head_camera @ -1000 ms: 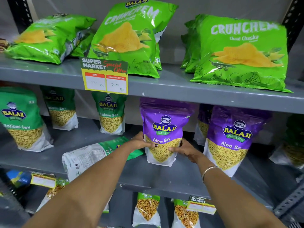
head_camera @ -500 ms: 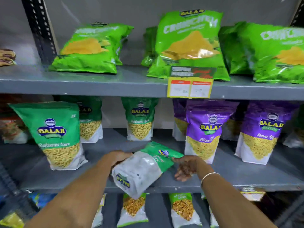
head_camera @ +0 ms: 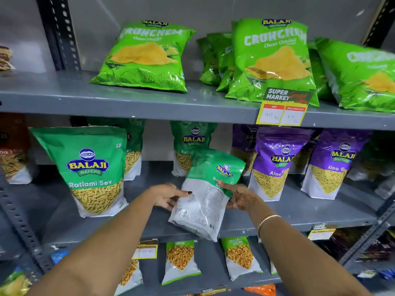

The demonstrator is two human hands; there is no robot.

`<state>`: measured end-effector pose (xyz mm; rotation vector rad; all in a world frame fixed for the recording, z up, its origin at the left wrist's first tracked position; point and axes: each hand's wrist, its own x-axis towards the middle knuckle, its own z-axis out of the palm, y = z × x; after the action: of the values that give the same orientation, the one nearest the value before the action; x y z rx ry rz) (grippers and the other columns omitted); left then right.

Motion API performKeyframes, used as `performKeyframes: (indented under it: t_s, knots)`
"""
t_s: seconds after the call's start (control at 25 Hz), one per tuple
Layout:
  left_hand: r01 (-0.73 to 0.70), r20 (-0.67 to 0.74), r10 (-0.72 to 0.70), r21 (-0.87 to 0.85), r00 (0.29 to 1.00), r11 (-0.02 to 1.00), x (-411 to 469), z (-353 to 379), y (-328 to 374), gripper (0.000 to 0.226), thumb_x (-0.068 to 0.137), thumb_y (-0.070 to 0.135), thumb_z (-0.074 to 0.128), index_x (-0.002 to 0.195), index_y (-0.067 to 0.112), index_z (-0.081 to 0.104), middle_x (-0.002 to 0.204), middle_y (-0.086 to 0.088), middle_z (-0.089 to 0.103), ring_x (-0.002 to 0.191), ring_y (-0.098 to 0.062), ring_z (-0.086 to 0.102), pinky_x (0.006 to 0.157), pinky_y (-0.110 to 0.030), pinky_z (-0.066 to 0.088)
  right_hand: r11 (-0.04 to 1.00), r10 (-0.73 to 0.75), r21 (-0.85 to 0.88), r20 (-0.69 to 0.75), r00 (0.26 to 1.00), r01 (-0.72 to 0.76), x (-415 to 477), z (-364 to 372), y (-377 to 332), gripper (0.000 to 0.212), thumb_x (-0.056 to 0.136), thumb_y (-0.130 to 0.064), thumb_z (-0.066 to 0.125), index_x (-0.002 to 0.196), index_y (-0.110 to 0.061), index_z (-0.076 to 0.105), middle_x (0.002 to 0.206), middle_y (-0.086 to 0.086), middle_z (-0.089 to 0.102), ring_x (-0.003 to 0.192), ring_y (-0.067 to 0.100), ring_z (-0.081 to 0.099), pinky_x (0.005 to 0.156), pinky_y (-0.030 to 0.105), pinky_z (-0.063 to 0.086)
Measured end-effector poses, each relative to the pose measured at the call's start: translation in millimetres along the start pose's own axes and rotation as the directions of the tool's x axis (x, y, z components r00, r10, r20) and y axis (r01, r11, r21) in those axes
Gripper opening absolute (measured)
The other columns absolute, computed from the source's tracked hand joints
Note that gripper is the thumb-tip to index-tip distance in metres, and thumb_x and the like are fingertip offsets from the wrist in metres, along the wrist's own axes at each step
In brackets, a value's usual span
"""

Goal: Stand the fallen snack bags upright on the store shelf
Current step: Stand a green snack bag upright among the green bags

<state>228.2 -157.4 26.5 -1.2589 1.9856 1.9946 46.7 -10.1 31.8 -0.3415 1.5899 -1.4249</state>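
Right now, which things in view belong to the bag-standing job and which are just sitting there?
In the job:
- Ratlami Sev bag, tilted, back facing out
- left hand and right hand holding it
- middle shelf

Not involved:
- Crunchem bags
- Aloo Sev bags
- price tag

Both arms outstretched, left hand (head_camera: 168, 194) and right hand (head_camera: 239, 194) clasping inward.

The grey middle shelf (head_camera: 299, 212) has green Ratlami Sev bags (head_camera: 89, 167) standing up on its left side and purple Aloo Sev bags (head_camera: 275, 163) standing up on its right side. The top shelf (head_camera: 128, 103) holds big green Crunchem bags (head_camera: 145, 58) that lean back. The bottom shelf (head_camera: 213, 272) has small snack bags (head_camera: 180, 261) standing in a row.
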Motion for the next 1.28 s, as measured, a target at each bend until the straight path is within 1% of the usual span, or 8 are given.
performKeyframes:
  t_s: [0.16,0.32,0.6,0.76,0.92,1.04,1.16,1.28]
  knots:
    - [-0.158,-0.121,0.174,0.126,0.977,0.979,3.5,-11.7,16.3,0.030,0.073,0.007,0.076,0.085,0.011,0.049,0.093,-0.004,0.061,0.089,-0.018,0.055,0.072,-0.029,0.048,0.975,-0.188,-0.136,-0.073,0.979,0.177,8.2,12.4,-29.9,0.063,0.075,-0.008,0.076,0.130,-0.003,0.045,0.114,0.013,0.065,0.093,0.021,0.065,0.070,0.037,0.056]
    - [-0.308,-0.374,0.381,0.242,0.846,0.920,23.1,-10.3,13.5,0.041,0.063,0.004,0.082,0.090,0.011,0.052,0.097,-0.010,0.059,0.090,-0.020,0.053,0.071,-0.032,0.046,0.880,-0.430,-0.241,-0.037,0.902,0.410,32.6,29.3,-43.7,0.045,0.070,0.013,0.073,0.112,0.011,0.057,0.099,0.022,0.069,0.048,-0.002,0.064,0.045,0.006,0.049]
    - [-0.259,-0.526,0.378,0.287,0.762,0.922,45.4,-7.2,-2.3,0.057,0.063,0.003,0.081,0.113,-0.004,0.054,0.117,-0.020,0.066,0.105,-0.032,0.062,0.089,-0.040,0.051,0.821,-0.522,-0.223,0.081,0.849,0.526,60.9,35.1,-31.2,0.051,0.070,0.020,0.069,0.118,0.012,0.052,0.114,0.022,0.062,0.058,-0.010,0.067,0.053,0.004,0.051]
    - [-0.241,-0.439,0.337,0.260,0.833,0.935,40.4,-10.2,3.6,0.065,0.064,-0.002,0.078,0.122,-0.002,0.049,0.122,-0.019,0.061,0.109,-0.029,0.058,0.096,-0.041,0.050,0.828,-0.435,-0.372,0.049,0.899,0.420,56.1,30.8,-35.7,0.060,0.075,-0.007,0.076,0.126,0.006,0.047,0.125,0.019,0.060,0.105,0.022,0.062,0.078,0.021,0.056]
    - [-0.118,-0.244,0.173,0.224,0.954,0.967,25.5,-20.5,11.0,0.055,0.079,-0.003,0.059,0.131,0.007,0.045,0.115,-0.012,0.062,0.096,-0.018,0.057,0.091,-0.034,0.047,0.892,-0.017,-0.451,0.005,1.000,0.017,40.3,26.5,-31.0,0.070,0.083,-0.050,0.061,0.127,0.000,0.040,0.110,0.011,0.049,0.076,0.024,0.062,0.056,0.030,0.048]
    - [-0.009,-0.067,0.020,0.163,0.998,0.987,14.0,-26.8,15.8,0.048,0.091,0.009,0.049,0.138,0.014,0.040,0.126,-0.006,0.060,0.119,-0.022,0.056,0.101,-0.036,0.038,0.932,0.045,-0.364,0.147,0.988,0.012,33.7,24.8,-26.7,0.038,0.093,-0.041,0.048,0.108,-0.006,0.052,0.088,0.012,0.055,0.063,0.018,0.054,0.062,0.029,0.048]
    - [-0.027,-0.098,0.045,0.177,0.994,0.984,16.9,-24.5,16.0,0.056,0.090,0.016,0.056,0.142,0.016,0.034,0.138,-0.003,0.052,0.134,-0.023,0.043,0.109,-0.041,0.032,0.909,0.009,-0.409,0.197,0.980,0.074,34.2,15.8,-23.7,0.006,0.094,-0.018,0.053,0.097,-0.013,0.054,0.087,0.004,0.056,0.074,0.013,0.055,0.074,0.030,0.045]
    - [-0.166,-0.204,0.188,0.119,0.961,0.979,26.5,-12.1,18.1,0.088,0.080,0.010,0.070,0.149,0.020,0.016,0.155,0.000,0.029,0.142,-0.021,0.027,0.107,-0.035,0.028,0.839,0.005,-0.517,0.321,0.947,0.171,35.5,6.3,-16.8,0.061,0.083,-0.011,0.068,0.136,-0.022,0.040,0.121,-0.003,0.050,0.110,0.013,0.051,0.087,0.032,0.042]
